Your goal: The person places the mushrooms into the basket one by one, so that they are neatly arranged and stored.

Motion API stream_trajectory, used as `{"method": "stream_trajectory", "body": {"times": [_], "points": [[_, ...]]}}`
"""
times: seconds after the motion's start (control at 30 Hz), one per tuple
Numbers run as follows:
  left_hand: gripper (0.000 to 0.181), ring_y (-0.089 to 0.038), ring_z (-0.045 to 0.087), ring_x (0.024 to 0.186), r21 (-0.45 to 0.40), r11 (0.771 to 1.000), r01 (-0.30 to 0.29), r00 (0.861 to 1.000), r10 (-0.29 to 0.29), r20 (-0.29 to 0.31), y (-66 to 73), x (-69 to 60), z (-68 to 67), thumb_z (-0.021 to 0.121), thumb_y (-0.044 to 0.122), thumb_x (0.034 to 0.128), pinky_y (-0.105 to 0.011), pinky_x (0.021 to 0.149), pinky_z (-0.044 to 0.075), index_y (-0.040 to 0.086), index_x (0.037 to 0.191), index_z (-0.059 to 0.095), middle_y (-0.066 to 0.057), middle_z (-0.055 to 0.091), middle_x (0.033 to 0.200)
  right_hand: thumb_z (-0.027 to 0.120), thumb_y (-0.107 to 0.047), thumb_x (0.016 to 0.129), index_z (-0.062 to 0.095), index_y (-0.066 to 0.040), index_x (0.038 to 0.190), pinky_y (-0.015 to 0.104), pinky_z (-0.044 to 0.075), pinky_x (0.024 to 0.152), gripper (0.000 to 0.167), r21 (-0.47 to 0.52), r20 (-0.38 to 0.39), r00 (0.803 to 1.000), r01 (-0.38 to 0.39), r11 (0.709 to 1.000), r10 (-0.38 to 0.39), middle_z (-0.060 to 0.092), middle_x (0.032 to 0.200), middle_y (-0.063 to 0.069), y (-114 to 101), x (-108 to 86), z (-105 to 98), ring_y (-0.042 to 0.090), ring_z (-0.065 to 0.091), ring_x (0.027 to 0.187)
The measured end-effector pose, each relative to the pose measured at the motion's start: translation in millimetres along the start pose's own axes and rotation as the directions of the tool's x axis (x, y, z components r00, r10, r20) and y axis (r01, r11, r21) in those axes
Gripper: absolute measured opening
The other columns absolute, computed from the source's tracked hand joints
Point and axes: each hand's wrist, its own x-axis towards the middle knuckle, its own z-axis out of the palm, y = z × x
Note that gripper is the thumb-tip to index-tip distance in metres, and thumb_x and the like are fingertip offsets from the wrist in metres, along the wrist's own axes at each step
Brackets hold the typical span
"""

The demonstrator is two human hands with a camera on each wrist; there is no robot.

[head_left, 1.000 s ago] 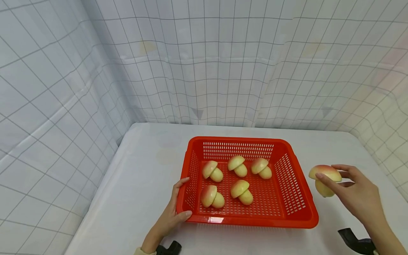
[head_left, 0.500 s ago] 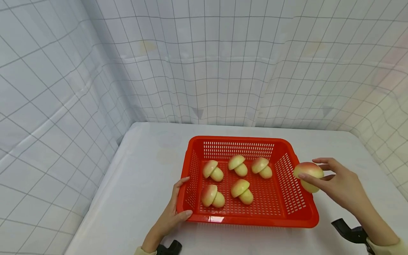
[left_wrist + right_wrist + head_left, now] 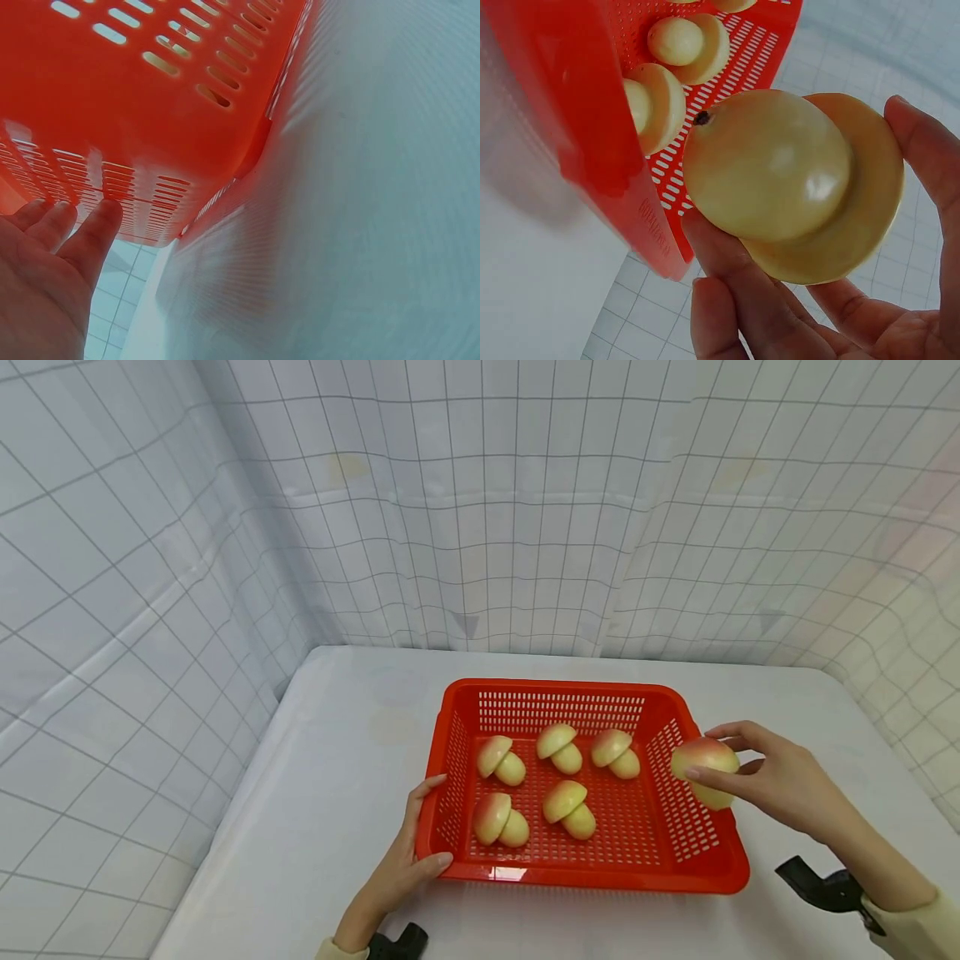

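Observation:
A toy mushroom (image 3: 705,760) with a pink-and-yellow cap and pale stem is pinched by its cap in my right hand (image 3: 783,781), above the right rim of a red plastic basket (image 3: 637,881). Its stem end, with a dark spot, faces the camera in the right wrist view, fingers and thumb around the cap. My left hand (image 3: 408,843) holds the basket's front left corner, thumb on the rim. In the left wrist view its fingers (image 3: 94,232) lie against the slotted wall. Several similar mushrooms (image 3: 567,810) lie on their sides in the basket, in its left and middle parts.
The basket stands on a table (image 3: 337,752) with a white cover. White grid-patterned curtains (image 3: 525,527) hang behind the table and along both sides. Black wrist mounts (image 3: 821,885) are strapped to both forearms.
My right hand has moved left with the mushroom, from beside the basket to over its right rim. The left hand, the basket and the mushrooms inside stay in place.

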Motion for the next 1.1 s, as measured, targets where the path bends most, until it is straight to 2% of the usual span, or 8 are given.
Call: {"method": "stream_trajectory", "body": {"times": [0.17,0.37,0.5,0.6,0.8,1.1], "points": [[0.083,-0.046,0.034,0.117,0.002,1.000,-0.004,1.000,0.004,-0.005,0.7,0.3,0.2,0.061,0.013,0.0781,-0.041,0.083,0.051,0.015,0.147,0.014,-0.020,0.019,0.141,0.071,-0.055,0.077,0.054,-0.013,0.124,0.035,0.046,0.063,0.065,0.005,0.051,0.998,0.038,0.999,-0.038,0.059,0.116,0.012,-10.0,8.2,0.7,0.021,0.064,0.084],[0.083,-0.046,0.033,0.117,0.006,1.000,0.006,1.000,-0.006,-0.010,0.0,0.1,0.0,0.061,0.013,0.0775,-0.041,0.083,0.051,0.016,0.146,0.015,-0.020,0.020,0.141,0.074,-0.055,0.074,0.055,-0.010,0.121,0.033,0.046,0.060,0.067,-0.026,0.120,0.991,0.069,0.997,-0.065,0.061,0.105,0.008,-22.0,21.3,4.2,0.019,0.059,0.078],[0.084,-0.047,0.034,0.117,0.012,1.000,0.001,1.000,-0.001,-0.009,-0.1,0.4,0.3,0.062,0.014,0.0772,-0.041,0.083,0.051,0.015,0.146,0.014,-0.021,0.020,0.141,0.074,-0.054,0.073,0.057,-0.009,0.118,0.033,0.046,0.058,0.066,-0.047,0.161,0.982,0.103,0.994,-0.094,0.059,0.102,0.007,-26.9,29.6,9.0,0.021,0.054,0.080],[0.085,-0.047,0.033,0.117,0.016,1.000,0.004,1.000,-0.004,-0.009,0.1,0.7,0.5,0.062,0.014,0.0770,-0.041,0.083,0.051,0.014,0.146,0.014,-0.021,0.020,0.141,0.075,-0.054,0.072,0.057,-0.010,0.115,0.032,0.047,0.060,0.064,-0.045,0.214,0.974,0.093,0.995,-0.081,0.059,0.102,0.006,-29.7,35.6,12.8,0.023,0.053,0.086],[0.084,-0.047,0.034,0.117,0.011,1.000,0.007,1.000,-0.007,-0.012,0.8,1.3,0.5,0.061,0.013,0.0779,-0.042,0.084,0.051,0.015,0.147,0.013,-0.021,0.020,0.141,0.076,-0.052,0.072,0.057,-0.012,0.113,0.033,0.047,0.065,0.060,-0.054,0.315,0.945,0.108,0.993,-0.085,0.059,0.106,0.005,-33.0,47.6,19.6,0.023,0.053,0.092],[0.083,-0.047,0.033,0.117,-0.001,1.000,0.017,1.000,-0.017,-0.012,-0.4,0.1,-0.2,0.061,0.012,0.0782,-0.042,0.084,0.051,0.019,0.147,0.015,-0.019,0.019,0.142,0.079,-0.048,0.070,0.060,-0.012,0.108,0.036,0.046,0.071,0.056,-0.086,0.443,0.891,0.147,0.985,-0.094,0.060,0.099,-0.001,-40.2,63.8,31.3,0.019,0.054,0.090]]}}
